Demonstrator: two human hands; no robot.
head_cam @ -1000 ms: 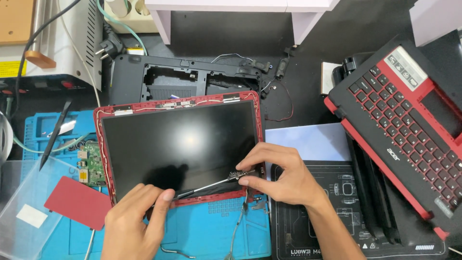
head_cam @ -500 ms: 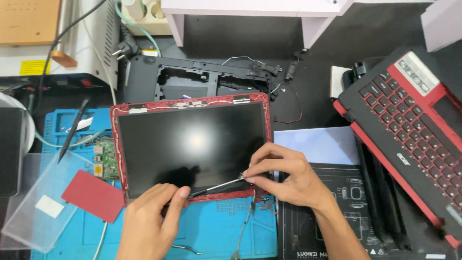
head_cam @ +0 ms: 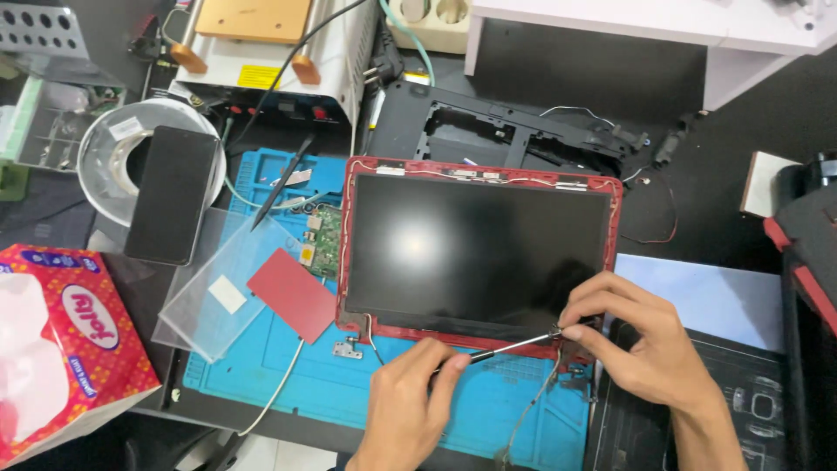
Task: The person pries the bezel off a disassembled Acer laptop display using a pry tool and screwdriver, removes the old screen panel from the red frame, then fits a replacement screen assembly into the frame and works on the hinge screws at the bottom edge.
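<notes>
One laptop screen panel in a red frame lies flat on a blue work mat, directly above and ahead of both hands. The left hand grips the handle of a single slim screwdriver between thumb and fingers, just below the panel's lower edge. The right hand pinches the screwdriver's tip end at the panel's bottom right corner, fingers curled on the frame there. To the left of the panel lie one red card on a clear plastic sheet, one dark phone resting over a round white dish, and one tissue box at the table's edge. One black laptop base shell sits beyond the panel's top edge.
</notes>
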